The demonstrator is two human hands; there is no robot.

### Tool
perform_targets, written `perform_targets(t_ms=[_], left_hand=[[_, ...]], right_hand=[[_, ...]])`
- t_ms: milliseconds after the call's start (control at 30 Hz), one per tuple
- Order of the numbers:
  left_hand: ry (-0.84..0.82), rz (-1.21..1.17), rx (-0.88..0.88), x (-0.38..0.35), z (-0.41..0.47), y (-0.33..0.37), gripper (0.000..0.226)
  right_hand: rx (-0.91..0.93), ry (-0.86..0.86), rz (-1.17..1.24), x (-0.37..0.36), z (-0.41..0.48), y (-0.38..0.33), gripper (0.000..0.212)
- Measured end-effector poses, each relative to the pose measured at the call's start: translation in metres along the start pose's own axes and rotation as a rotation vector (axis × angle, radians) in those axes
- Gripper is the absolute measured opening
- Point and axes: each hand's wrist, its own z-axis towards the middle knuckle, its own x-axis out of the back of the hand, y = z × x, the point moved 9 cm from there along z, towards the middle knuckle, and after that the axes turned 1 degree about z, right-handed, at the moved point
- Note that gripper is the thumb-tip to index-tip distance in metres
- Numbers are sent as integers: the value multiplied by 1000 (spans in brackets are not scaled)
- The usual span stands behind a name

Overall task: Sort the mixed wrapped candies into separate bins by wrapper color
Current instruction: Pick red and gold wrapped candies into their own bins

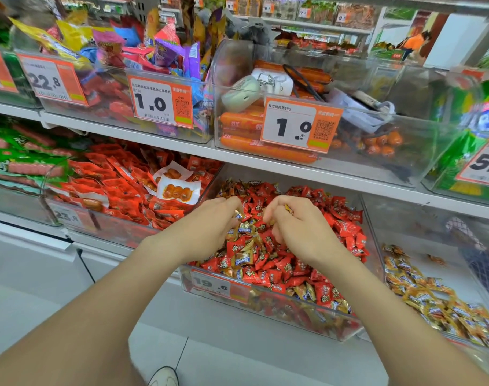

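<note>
1. Centrally, red candies and gold candies lie jumbled in the clear mixed bin.
2. Over the heap, the left hand and the right hand, fingers curled, each pinch a gold wrapper. This is the picking step, and the sort is judged far from done.
3. Next move, probably: lift both catches toward 3 o'clock and over the partition into the gold bin.
4. A shelf edge overhangs at 12 o'clock. Open room lies at 6 o'clock, above the floor.
</note>
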Motion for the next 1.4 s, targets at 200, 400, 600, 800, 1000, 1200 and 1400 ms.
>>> perform_targets(t_ms=[200, 400, 600, 800, 1000, 1200, 1400], left_hand=[[-15, -71, 24, -4, 4, -4, 20], [-82, -102, 33, -14, 0, 0, 7], [-40, -49, 19, -4, -9, 1, 40], [-139, 96, 64, -10, -11, -4, 48], [-244, 205, 156, -22, -15, -13, 60], [-244, 267, 144, -24, -13, -11, 46], [-113, 104, 77, -12, -12, -3, 28]], right_hand=[[125, 186, -242, 11, -1, -14, 69], [224, 70, -312, -7, 4, -12, 32], [218, -65, -505, -28, 2, -6, 34], [278, -82, -696, -42, -5, -12, 42], [231, -96, -812, -51, -5, -11, 46], [218, -68, -815, -52, -4, -16, 32], [208, -78, -842, -58, 3, -7, 34]])
